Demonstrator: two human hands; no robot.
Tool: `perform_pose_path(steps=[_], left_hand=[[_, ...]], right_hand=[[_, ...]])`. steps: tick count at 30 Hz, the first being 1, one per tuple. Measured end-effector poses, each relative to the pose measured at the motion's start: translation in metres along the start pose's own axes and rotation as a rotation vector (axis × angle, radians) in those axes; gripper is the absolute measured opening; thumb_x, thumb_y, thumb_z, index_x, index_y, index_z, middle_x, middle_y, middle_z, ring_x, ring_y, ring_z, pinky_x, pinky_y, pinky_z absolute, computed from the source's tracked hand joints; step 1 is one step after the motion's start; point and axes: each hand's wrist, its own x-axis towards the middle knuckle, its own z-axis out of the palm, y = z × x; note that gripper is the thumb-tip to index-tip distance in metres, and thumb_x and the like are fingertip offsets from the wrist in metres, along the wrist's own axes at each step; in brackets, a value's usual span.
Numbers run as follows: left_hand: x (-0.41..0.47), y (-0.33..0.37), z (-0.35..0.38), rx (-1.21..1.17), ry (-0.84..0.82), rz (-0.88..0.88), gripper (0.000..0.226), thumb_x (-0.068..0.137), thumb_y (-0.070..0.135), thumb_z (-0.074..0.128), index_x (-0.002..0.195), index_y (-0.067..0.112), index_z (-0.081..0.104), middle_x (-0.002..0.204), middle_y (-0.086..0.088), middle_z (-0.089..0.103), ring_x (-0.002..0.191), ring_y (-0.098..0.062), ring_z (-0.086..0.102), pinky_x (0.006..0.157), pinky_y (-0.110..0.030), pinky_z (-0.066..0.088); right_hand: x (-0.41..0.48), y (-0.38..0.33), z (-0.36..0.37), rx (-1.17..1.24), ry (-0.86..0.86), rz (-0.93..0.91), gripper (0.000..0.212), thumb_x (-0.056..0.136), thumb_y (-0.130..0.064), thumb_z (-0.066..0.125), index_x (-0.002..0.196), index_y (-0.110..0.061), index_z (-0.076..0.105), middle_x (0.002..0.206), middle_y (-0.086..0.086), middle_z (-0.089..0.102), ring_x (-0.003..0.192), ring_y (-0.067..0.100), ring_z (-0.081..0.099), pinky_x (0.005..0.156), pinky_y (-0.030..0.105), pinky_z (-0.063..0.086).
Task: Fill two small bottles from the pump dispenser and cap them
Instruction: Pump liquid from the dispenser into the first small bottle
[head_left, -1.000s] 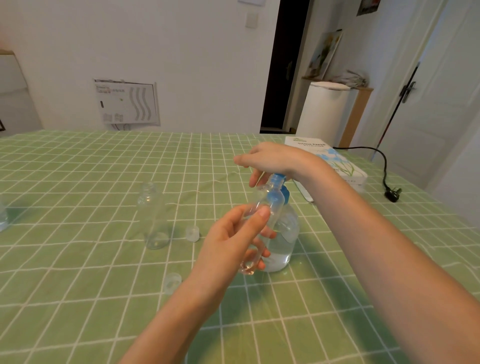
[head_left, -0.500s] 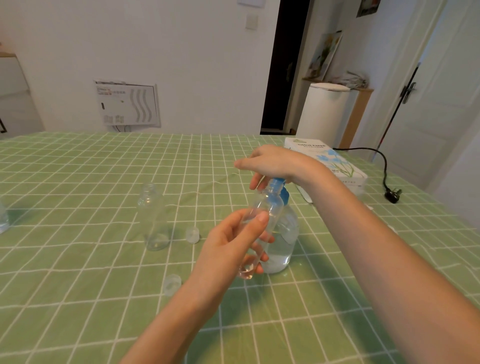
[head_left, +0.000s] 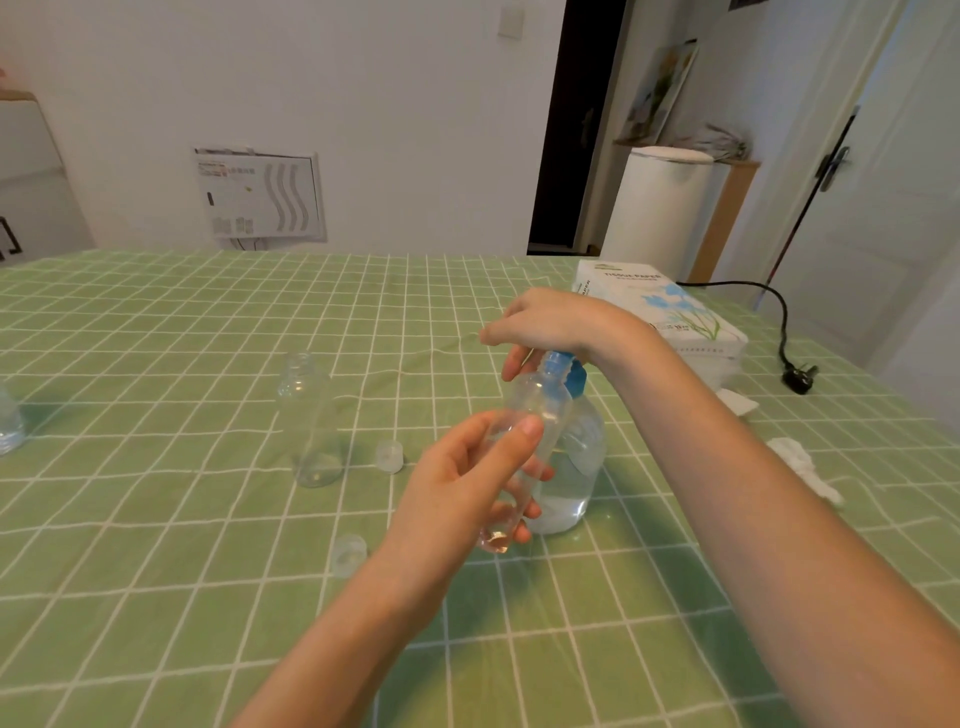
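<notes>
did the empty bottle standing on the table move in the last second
No. The empty bottle stands in the same spot as before, just left of the loose cap.

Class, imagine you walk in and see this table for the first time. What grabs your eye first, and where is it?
In the middle, the left hand holds a small clear bottle tilted up to the blue-topped pump dispenser, while the right hand rests on the pump's top. To their left a second small bottle stands uncapped on the green checked tablecloth, one cap beside it, another cap nearer the viewer.
</notes>
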Motion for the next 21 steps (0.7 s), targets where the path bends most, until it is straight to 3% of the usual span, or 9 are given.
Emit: perform_pose_path(steps=[10, 17, 21], left_hand=[[0.003, 0.005, 0.003, -0.026, 0.001, 0.006, 0.048, 0.063, 0.053, 0.062, 0.101, 0.023, 0.067, 0.074, 0.003, 0.068, 0.054, -0.009, 0.059, 0.046, -0.018, 0.045], [0.001, 0.005, 0.002, -0.011, -0.005, 0.001, 0.049, 0.064, 0.052, 0.062, 0.102, 0.023, 0.067, 0.074, 0.003, 0.068, 0.054, -0.01, 0.058, 0.045, -0.019, 0.044], [0.0, 0.002, 0.001, 0.016, -0.003, -0.019, 0.049, 0.064, 0.054, 0.061, 0.101, 0.022, 0.067, 0.074, 0.002, 0.068, 0.051, -0.01, 0.057, 0.046, -0.022, 0.042]], right_hand=[[-0.004, -0.006, -0.01, 0.004, 0.074, -0.066, 0.04, 0.091, -0.033, 0.053, 0.117, -0.003, 0.057, 0.11, 0.016, 0.068, 0.095, 0.028, 0.066, 0.087, 0.038, 0.051], [-0.003, -0.005, -0.007, -0.019, 0.037, -0.023, 0.04, 0.091, -0.037, 0.053, 0.117, -0.007, 0.057, 0.108, 0.012, 0.07, 0.102, 0.027, 0.066, 0.068, 0.029, 0.043], [-0.004, -0.001, 0.0, 0.0, 0.012, 0.002, 0.041, 0.091, -0.037, 0.053, 0.121, -0.009, 0.055, 0.107, 0.01, 0.069, 0.101, 0.026, 0.066, 0.068, 0.029, 0.044]])
